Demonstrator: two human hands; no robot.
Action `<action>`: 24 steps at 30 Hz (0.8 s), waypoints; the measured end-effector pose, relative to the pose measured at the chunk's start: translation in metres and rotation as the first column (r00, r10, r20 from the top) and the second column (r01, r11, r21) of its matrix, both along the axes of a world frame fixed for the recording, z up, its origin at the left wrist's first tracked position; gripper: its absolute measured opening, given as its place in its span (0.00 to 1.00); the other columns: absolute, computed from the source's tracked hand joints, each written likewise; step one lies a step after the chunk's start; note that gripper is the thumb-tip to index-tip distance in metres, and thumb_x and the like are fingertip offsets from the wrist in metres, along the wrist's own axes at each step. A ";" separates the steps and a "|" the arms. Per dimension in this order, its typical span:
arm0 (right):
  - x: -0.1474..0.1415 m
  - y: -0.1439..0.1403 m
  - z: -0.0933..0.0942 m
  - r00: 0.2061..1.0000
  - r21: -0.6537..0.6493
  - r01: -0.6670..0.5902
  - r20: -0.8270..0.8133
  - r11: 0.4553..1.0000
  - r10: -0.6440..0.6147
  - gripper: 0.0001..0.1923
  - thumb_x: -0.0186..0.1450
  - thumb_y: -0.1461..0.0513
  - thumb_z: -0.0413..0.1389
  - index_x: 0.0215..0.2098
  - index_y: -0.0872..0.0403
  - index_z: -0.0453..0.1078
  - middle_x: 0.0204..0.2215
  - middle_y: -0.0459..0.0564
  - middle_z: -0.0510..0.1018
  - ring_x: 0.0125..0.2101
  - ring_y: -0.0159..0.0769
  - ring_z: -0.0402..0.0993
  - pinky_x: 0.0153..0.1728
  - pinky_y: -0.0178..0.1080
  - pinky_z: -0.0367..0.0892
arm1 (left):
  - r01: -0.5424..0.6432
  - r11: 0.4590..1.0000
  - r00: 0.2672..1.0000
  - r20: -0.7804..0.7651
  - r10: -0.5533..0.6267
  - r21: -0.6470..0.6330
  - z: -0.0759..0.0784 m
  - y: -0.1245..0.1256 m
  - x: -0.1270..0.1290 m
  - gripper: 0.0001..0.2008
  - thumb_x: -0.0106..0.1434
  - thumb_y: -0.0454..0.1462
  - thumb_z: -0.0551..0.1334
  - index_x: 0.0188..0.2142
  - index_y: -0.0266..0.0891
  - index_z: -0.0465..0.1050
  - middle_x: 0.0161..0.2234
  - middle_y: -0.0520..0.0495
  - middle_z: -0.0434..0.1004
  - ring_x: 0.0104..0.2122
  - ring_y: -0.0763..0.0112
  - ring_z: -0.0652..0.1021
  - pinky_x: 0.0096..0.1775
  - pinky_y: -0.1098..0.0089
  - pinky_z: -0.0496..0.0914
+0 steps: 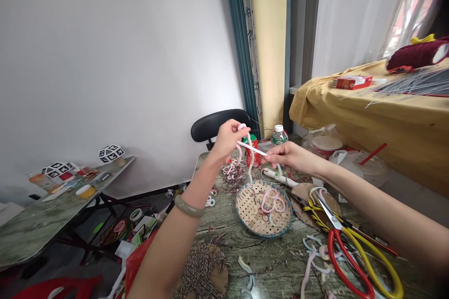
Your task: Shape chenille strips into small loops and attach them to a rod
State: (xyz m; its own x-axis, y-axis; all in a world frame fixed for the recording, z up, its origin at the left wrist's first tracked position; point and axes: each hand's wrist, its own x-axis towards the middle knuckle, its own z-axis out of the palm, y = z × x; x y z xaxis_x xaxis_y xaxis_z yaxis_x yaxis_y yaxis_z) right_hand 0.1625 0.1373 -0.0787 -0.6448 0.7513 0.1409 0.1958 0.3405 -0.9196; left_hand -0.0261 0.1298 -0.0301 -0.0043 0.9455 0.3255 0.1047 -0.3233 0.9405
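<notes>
My left hand (228, 139) pinches a pink loop of thick, fluffy chenille yarn (251, 161) above the table. From it a pale strand hangs down to a round woven bamboo basket (244, 214). My right hand (283, 154) is closed, thumb against fingers, on a straight white length (255, 149) that runs across to the left hand. It looks like the yarn pulled taut, though a thin stick cannot be ruled out. A short pale end shows below the right fingers. Pink yarn loops (272, 202) lie in the basket.
Red-handled scissors (337, 233) and yellow-handled ones lie at the right, near yarn scraps (312, 266). A card wound with speckled cord (201, 266) is at the front. Behind the hands stand a red can (251, 156) and a bottle (279, 136). A black chair (220, 124) is beyond.
</notes>
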 end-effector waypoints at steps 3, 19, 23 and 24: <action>0.021 -0.002 -0.018 0.998 -0.052 0.059 -0.015 0.997 -0.060 0.19 0.56 0.49 0.57 0.31 0.57 0.76 0.16 0.39 0.67 0.15 0.23 0.52 0.17 0.31 0.45 | 0.045 0.999 0.996 0.074 -0.044 -0.015 0.017 0.001 -0.014 0.09 0.54 0.29 0.63 0.24 0.36 0.62 0.20 0.54 0.69 0.12 0.87 0.58 0.15 0.79 0.49; 0.021 -0.024 -0.020 0.836 -0.320 0.276 -0.385 0.906 -0.391 0.16 0.58 0.53 0.57 0.41 0.53 0.70 0.44 0.53 0.75 0.28 0.30 0.74 0.19 0.29 0.65 | 0.240 0.968 0.956 0.190 -0.223 -0.071 0.027 -0.007 -0.002 0.08 0.53 0.28 0.65 0.24 0.35 0.65 0.21 0.51 0.72 0.12 0.88 0.61 0.13 0.81 0.50; -0.009 -0.034 -0.023 0.862 -0.356 0.176 -0.394 0.918 -0.318 0.26 0.56 0.59 0.61 0.52 0.51 0.63 0.46 0.53 0.75 0.35 0.36 0.77 0.27 0.32 0.71 | 0.281 0.956 0.941 0.221 -0.256 -0.085 0.029 -0.014 0.007 0.08 0.56 0.27 0.62 0.23 0.34 0.65 0.20 0.53 0.70 0.12 0.89 0.58 0.13 0.82 0.49; -0.015 -0.035 -0.025 0.874 -0.356 0.152 -0.388 0.922 -0.293 0.25 0.55 0.61 0.62 0.50 0.52 0.65 0.43 0.53 0.76 0.36 0.36 0.77 0.30 0.33 0.72 | 0.289 0.953 0.937 0.230 -0.263 -0.087 0.029 -0.015 0.008 0.07 0.56 0.28 0.62 0.24 0.34 0.65 0.20 0.53 0.70 0.12 0.90 0.58 0.13 0.82 0.48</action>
